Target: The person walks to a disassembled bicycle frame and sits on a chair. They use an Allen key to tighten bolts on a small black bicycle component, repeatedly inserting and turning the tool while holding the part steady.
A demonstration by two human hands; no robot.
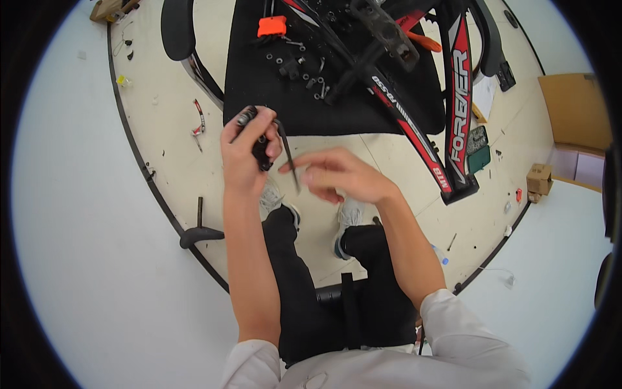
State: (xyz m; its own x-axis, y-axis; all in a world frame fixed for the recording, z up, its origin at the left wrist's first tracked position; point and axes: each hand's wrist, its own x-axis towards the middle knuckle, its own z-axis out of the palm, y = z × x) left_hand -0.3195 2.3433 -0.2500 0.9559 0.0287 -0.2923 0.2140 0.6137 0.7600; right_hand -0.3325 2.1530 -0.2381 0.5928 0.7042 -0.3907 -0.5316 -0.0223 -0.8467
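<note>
Pale shirt cloth point(389, 371) lies nearest, beyond which the left hand point(246, 146) clenches a black part point(260, 154) with a thin rod point(286, 144) above the floor point(194, 159); a knock from the blurred, loosely spread right hand point(346, 175), its contact unclear, might twist it free and drop it.

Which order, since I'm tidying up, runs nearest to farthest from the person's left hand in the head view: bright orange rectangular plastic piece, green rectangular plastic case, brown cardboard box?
1. Bright orange rectangular plastic piece: on the black seat, ahead of the left hand.
2. Green rectangular plastic case: to the right.
3. Brown cardboard box: farther right.
</note>
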